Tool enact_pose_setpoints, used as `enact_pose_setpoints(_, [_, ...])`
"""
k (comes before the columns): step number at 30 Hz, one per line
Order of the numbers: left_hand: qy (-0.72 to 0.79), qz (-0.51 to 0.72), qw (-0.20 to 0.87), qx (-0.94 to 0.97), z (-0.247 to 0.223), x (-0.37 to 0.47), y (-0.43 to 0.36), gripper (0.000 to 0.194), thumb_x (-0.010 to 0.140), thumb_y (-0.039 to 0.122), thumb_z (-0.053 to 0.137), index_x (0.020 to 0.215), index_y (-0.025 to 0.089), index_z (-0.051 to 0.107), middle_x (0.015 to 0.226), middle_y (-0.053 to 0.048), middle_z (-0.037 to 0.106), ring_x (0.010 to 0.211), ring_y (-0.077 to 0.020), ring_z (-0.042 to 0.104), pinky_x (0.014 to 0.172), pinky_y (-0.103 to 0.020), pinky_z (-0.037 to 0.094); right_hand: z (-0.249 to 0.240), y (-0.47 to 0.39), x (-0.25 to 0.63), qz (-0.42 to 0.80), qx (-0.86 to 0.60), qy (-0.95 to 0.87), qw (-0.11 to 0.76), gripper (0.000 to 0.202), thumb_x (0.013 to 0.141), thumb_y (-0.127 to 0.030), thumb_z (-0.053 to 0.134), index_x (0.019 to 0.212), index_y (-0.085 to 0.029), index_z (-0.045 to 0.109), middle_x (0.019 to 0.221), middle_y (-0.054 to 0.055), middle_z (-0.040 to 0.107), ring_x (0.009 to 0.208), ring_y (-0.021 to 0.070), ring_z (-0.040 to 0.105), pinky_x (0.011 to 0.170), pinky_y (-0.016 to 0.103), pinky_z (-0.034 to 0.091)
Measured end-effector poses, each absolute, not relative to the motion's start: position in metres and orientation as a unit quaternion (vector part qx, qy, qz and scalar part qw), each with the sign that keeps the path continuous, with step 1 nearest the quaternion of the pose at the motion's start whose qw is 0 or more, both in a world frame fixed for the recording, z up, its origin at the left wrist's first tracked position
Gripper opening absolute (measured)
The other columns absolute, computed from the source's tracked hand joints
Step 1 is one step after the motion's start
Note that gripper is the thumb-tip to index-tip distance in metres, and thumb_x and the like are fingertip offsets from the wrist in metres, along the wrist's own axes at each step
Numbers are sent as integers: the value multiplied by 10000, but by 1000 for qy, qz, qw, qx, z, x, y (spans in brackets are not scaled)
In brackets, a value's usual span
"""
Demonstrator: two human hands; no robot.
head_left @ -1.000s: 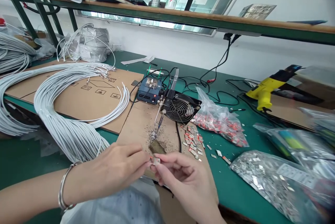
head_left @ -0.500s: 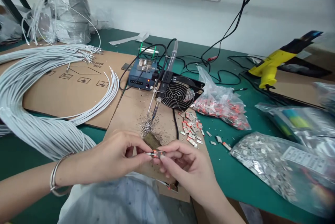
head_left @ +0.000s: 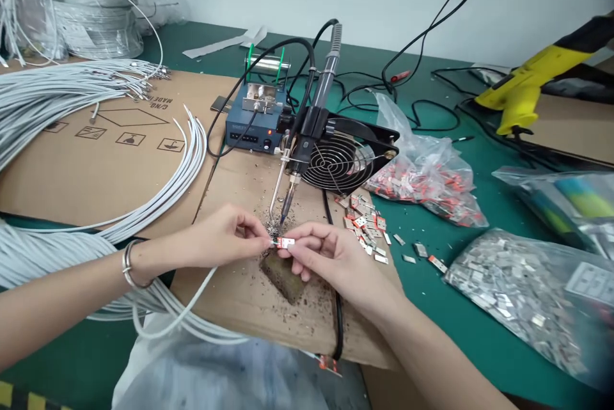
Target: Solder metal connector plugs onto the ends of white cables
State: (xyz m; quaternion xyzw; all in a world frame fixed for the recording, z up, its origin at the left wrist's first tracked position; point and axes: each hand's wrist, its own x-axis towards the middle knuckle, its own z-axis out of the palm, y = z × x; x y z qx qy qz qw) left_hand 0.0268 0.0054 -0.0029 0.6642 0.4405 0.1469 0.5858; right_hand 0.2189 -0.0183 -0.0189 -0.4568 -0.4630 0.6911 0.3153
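My left hand (head_left: pixel 228 237) is closed in a pinch on the end of a white cable (head_left: pixel 199 295), most of which the hand hides. Between thumb and fingers, my right hand (head_left: pixel 326 253) grips a small USB connector (head_left: pixel 286 243) with a metal shell and orange plastic. The cable end meets the connector's orange side. Just above them points the tip of a soldering iron (head_left: pixel 307 148), fixed in a stand with a bent metal solder tube beside it. A brown sponge pad (head_left: pixel 285 279) lies under the right hand, with solder crumbs around it.
A blue soldering station (head_left: pixel 252 125), a solder reel (head_left: pixel 268 64) and a black fan (head_left: pixel 336 164) stand behind. Loose connectors (head_left: pixel 367 224) and bags of metal parts (head_left: pixel 518 295) lie right. Bundled white cables (head_left: pixel 57 96) cover the left, and a yellow heat gun (head_left: pixel 522 93) sits far right.
Both hands have moved forward, bringing the connector and cable end close beneath the iron's tip. The connector now shows a bright metal face. The camera view has shifted down and nearer.
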Motion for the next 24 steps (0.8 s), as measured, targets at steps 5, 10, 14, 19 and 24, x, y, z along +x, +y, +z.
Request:
enact_pose_setpoints(5, [467, 181, 598, 626, -5, 27, 12, 170, 761, 258, 574, 755, 107, 650, 596, 27, 574, 483, -53, 393, 450, -177, 306, -27, -13, 214, 680, -455, -442, 368, 303, 657, -348, 757, 811, -130, 613, 687, 48, 670, 502, 75, 551, 438, 149, 442])
enact_pose_setpoints(10, [479, 187, 604, 609, -4, 27, 11, 159, 761, 252, 580, 741, 109, 647, 614, 23, 592, 506, -48, 427, 455, -163, 318, -29, -12, 213, 681, -458, -430, 376, 274, 661, -330, 754, 805, -144, 613, 659, 32, 665, 459, 65, 521, 401, 138, 408])
enact_pose_setpoints(14, [483, 190, 604, 605, -3, 29, 12, 140, 762, 234, 580, 725, 114, 641, 575, 41, 565, 467, -38, 397, 440, -160, 316, -27, -13, 213, 676, -465, -425, 383, 237, 672, -313, 745, 798, -154, 623, 655, 32, 668, 433, 66, 491, 382, 150, 383])
enact_pose_setpoints(19, [470, 208, 612, 601, -2, 30, 11, 123, 765, 213, 576, 706, 123, 636, 585, 43, 569, 474, -30, 404, 420, -145, 297, -25, -14, 214, 677, -457, -422, 393, 206, 680, -298, 738, 797, -160, 639, 657, 34, 675, 406, 59, 454, 360, 156, 331])
enact_pose_setpoints(24, [460, 216, 615, 603, -3, 30, 10, 115, 768, 206, 575, 708, 125, 631, 562, 54, 547, 455, -22, 377, 391, -139, 261, -25, -14, 214, 671, -457, -424, 400, 199, 680, -293, 740, 793, -162, 641, 638, 31, 673, 403, 58, 437, 364, 167, 324])
